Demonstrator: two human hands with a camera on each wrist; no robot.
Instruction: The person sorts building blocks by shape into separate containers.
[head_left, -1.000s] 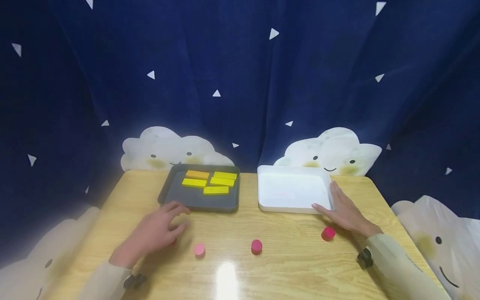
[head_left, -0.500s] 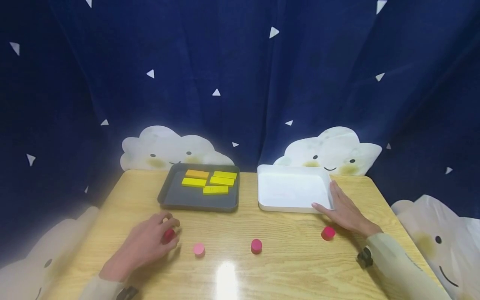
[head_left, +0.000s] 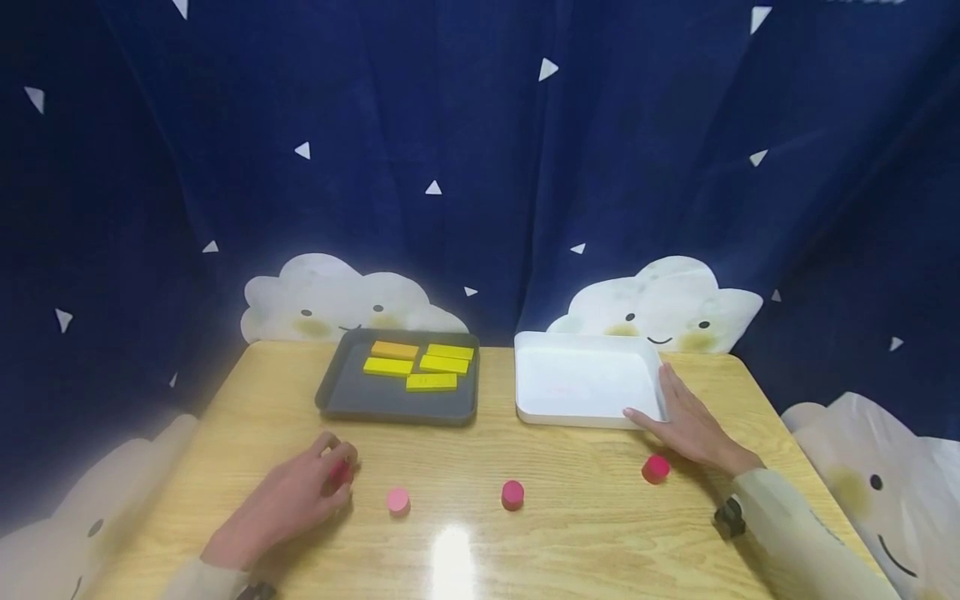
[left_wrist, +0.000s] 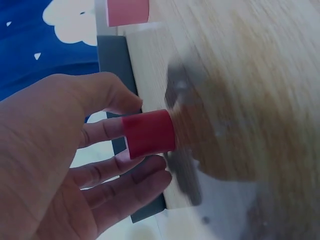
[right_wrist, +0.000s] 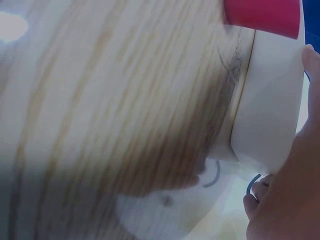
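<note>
In the head view my left hand point(head_left: 288, 500) is low on the left, around a red cylinder point(left_wrist: 150, 134) standing on the table. The left wrist view shows the thumb tip slightly apart from the cylinder's side and the loosely bent fingers behind it. A pink cylinder point(head_left: 398, 501) stands just right of that hand, and a dark pink one point(head_left: 513, 495) near the middle. My right hand point(head_left: 697, 425) rests with straight fingers along the right side of the white tray point(head_left: 577, 420), its thumb at the front rim. Below it stands another red cylinder point(head_left: 656, 469).
A dark grey tray point(head_left: 352, 400) at the back left holds several yellow blocks point(head_left: 432, 382) and an orange block point(head_left: 395, 349). Both trays lie near the far edge of the wooden table point(head_left: 577, 533). Behind hangs a dark blue curtain point(head_left: 480, 167).
My left hand has come down and left from near the grey tray's front corner to the red cylinder, its fingers drawing in slightly. The right hand has stayed at the white tray.
</note>
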